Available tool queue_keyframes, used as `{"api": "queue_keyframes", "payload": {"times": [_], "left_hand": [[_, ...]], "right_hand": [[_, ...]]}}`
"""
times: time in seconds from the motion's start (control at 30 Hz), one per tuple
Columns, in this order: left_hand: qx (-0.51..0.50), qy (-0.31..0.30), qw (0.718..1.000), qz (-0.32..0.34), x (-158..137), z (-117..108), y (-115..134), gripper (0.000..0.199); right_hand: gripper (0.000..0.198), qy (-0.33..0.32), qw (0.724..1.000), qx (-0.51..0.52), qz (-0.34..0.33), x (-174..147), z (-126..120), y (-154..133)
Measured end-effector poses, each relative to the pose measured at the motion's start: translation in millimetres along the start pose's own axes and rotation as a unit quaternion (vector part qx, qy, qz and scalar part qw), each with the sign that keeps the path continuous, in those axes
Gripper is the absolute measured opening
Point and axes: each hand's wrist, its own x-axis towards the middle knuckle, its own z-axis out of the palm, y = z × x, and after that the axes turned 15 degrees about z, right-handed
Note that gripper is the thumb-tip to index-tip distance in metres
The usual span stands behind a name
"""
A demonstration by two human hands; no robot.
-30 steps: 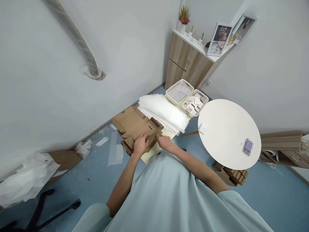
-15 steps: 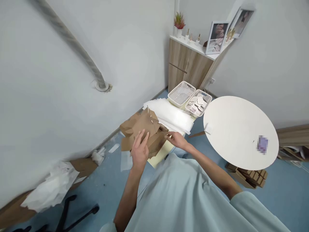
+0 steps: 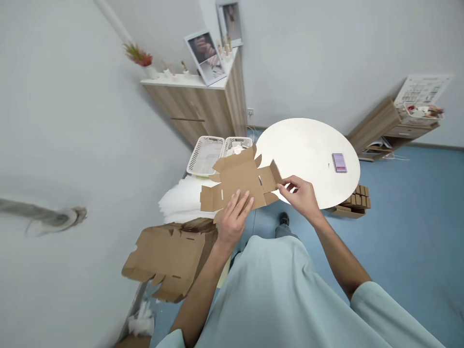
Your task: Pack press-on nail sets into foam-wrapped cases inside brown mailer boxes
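An unfolded brown cardboard box [image 3: 239,176] is held up in front of me, mostly flat, with its side flaps and slots showing. My left hand [image 3: 234,220] grips its near edge, the fingers lying across the top and the thumb hidden. At the right end, my right hand [image 3: 299,193] pinches a flap that stands partly bent up. To the left, below the held box, is a stack of flat cardboard boxes [image 3: 163,253]. White sheets [image 3: 181,199] lie just beyond that stack.
A round white table [image 3: 308,140] stands ahead right with a blurred purple item [image 3: 339,163]. Two white baskets [image 3: 206,155] sit before a wooden cabinet [image 3: 203,108]. Small cardboard boxes [image 3: 357,200] are beneath the table, and a low shelf [image 3: 384,123] stands at the right wall.
One flat box has been lifted off the stack and carried right, toward the round table, in both hands. The camera view has turned right.
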Motion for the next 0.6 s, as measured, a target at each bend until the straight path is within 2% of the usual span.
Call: {"api": "queue_keyframes", "payload": {"times": [0.13,0.33,0.47,0.6], "left_hand": [[-0.047,-0.065,0.996,0.029,44,67,-4,0.072],[-0.12,-0.172,0.976,0.062,89,210,-6,0.067],[-0.167,-0.269,0.947,0.055,111,300,-1,0.062],[-0.207,-0.342,0.916,0.028,123,365,11,0.065]], "right_hand": [[0.036,0.04,0.994,0.009,0.1,36,-43,72],[0.04,0.038,0.976,0.029,0.211,106,-97,185],[0.044,0.013,0.965,0.046,0.257,145,-123,254],[0.051,0.001,0.949,0.055,0.309,168,-137,314]]}}
